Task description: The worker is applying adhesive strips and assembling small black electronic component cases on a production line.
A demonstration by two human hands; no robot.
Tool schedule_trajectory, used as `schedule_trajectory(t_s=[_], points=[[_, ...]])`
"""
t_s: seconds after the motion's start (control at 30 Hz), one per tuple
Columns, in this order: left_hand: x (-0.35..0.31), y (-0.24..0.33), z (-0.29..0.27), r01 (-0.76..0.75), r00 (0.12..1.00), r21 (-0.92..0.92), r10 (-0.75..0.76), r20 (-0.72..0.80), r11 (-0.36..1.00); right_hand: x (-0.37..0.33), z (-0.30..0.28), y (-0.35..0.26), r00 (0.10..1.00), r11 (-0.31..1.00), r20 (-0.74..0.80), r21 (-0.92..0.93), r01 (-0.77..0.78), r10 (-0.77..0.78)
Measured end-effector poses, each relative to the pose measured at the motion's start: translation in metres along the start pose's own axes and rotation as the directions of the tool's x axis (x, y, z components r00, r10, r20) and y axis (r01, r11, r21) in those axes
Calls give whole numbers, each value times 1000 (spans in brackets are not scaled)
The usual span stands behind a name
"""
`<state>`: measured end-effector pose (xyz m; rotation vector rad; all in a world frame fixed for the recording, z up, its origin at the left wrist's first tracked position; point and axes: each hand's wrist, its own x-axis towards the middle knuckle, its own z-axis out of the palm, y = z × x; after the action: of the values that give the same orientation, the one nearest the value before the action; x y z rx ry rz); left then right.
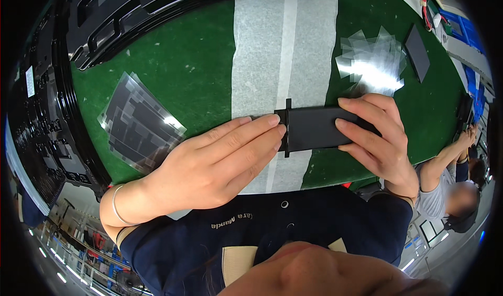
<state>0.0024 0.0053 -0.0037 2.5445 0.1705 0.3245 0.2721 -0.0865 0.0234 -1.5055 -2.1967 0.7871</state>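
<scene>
A flat black rectangular piece (317, 128) lies level over the white paper strip (259, 44) on the green mat. A narrow black bar (287, 148) crosses its left end and sticks out past both long edges. My right hand (380, 136) is closed around the right end, fingers on top and along the near edge. My left hand (225, 160) has its fingers together and stretched out, fingertips pressing the left end beside the bar. Its thumb is hidden beneath.
Left on the green mat (204, 70) lies a fan of dark film-edged sheets (139, 123). A heap of clear film pieces (369, 60) and a thin black slab (417, 54) lie right. Stacked black plastic trays (52, 107) border the far and left sides. Another person (432, 191) is at right.
</scene>
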Motion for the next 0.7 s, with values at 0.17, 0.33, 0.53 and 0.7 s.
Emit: schedule_trajectory(t_s=[0.17,0.33,0.53,0.7], points=[[1,0,0,6,1000,-5,-6,6,1000,0,0,0,1000,1000,-2,0,-1,1],[1,1,1,11,1000,-3,-11,-2,1000,-1,1,0,1000,1000,-4,-8,0,0],[1,0,1,12,1000,-3,-12,-10,1000,-1,0,-1,1000,1000,-5,-20,-6,5],[0,2,0,17,1000,-19,-17,-5,1000,0,2,-4,1000,999,-23,-45,5,-6]])
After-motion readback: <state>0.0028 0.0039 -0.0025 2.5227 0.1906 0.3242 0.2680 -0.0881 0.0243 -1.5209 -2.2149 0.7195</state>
